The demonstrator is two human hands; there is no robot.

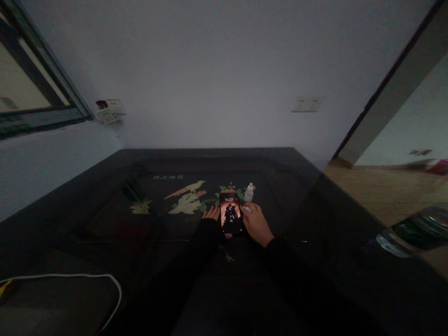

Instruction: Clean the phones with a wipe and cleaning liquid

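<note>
A smartphone (231, 213) with a lit screen reading 15:01 is propped up on a dark glass-topped table (157, 261). My left hand (212, 214) lies behind and under the phone's left edge, fingers wrapped on it. My right hand (256, 223) rests at the phone's right side with fingers curled over something small and white. A small white bottle (249, 192) stands upright just beyond my right hand. Both sleeves are dark.
The table bears a bird-and-flower picture (187, 196) under the glass. A white cable (105, 284) loops at the near left. Wall sockets (306, 103) sit on the white wall, a window (31, 93) at left, and a transparent bottle (409, 233) at right.
</note>
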